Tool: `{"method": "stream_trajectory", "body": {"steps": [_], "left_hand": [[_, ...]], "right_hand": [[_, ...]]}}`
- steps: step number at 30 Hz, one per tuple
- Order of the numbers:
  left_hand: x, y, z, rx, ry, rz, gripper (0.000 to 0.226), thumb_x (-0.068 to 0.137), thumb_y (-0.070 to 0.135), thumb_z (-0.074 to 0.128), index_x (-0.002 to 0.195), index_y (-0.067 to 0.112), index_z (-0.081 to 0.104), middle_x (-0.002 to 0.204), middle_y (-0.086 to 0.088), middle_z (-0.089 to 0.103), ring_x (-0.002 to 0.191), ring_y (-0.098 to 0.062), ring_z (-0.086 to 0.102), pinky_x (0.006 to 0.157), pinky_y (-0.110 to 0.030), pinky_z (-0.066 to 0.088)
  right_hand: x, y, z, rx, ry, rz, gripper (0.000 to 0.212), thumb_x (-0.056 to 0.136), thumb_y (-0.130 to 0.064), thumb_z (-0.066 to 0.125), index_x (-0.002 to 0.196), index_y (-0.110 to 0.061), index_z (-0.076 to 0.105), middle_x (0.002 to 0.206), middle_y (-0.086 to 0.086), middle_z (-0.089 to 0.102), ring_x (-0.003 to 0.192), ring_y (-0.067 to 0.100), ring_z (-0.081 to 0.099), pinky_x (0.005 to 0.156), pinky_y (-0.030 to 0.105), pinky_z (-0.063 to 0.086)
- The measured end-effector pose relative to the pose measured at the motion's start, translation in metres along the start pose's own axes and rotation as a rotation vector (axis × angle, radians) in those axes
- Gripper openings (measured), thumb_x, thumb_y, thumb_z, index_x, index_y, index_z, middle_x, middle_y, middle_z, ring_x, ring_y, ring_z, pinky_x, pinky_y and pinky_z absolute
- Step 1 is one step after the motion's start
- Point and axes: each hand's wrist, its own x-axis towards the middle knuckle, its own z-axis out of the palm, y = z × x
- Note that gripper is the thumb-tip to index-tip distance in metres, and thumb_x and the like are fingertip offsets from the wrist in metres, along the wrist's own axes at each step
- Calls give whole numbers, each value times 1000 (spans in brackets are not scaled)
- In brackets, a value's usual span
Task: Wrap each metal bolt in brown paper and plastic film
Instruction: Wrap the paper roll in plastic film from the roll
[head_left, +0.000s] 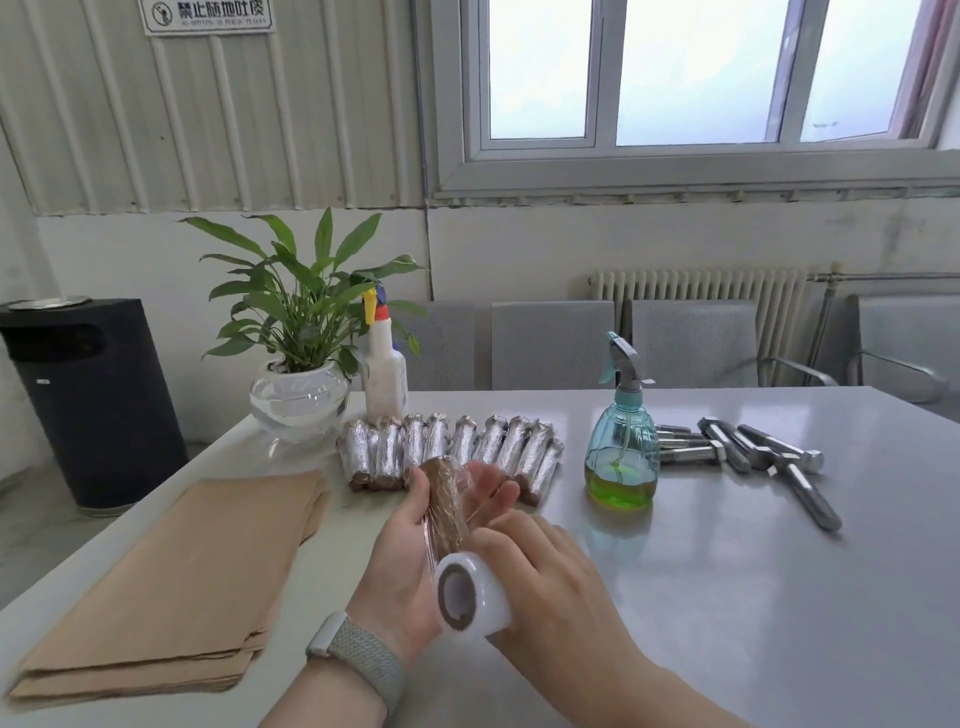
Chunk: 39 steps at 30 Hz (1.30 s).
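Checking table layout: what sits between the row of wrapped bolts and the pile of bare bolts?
In the head view, the teal spray bottle with green liquid stands between the wrapped bolts and the bare bolts; otherwise bare table.

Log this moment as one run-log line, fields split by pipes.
step: film wrap | left hand: holds paper-wrapped bolt | right hand: holds film roll | wrapped bolts: row behind | bare bolts: right
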Motion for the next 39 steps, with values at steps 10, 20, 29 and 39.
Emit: {"method": "stream_trajectory", "body": {"steps": [10,20,29,39], "left_hand": [[3,1,-4,-32,13,128,50,99,47,35,112,6,60,73,-1,47,66,-13,41,73,-24,33],[6,7,-3,70,95,277,38,102,37,41,100,6,64,81,-10,65,72,-22,68,60,-34,57],[13,-9,-11,549,78,591,34,92,39,48,105,8,51,102,-12,74,90,-26,73,68,-29,58],[7,-6,-10,657,80,778,30,92,58,49,85,29,53,57,-1,48,44,-18,47,42,-27,40]], "right_hand": [[1,4,-2,29,-14,-26,34,79,-27,71,106,-23,51,90,-4,61,78,19,58,68,30,46],[15,2,-5,530,111,736,60,60,-30,83,98,-51,41,97,-24,63,82,-3,62,67,11,48],[15,21,-14,1104,-63,1395,67,50,-17,75,114,-7,58,81,9,62,70,21,58,58,31,46],[15,6,-24,1462,-475,1442,29,81,-18,67,107,-4,62,73,11,64,64,22,62,63,31,50]]}}
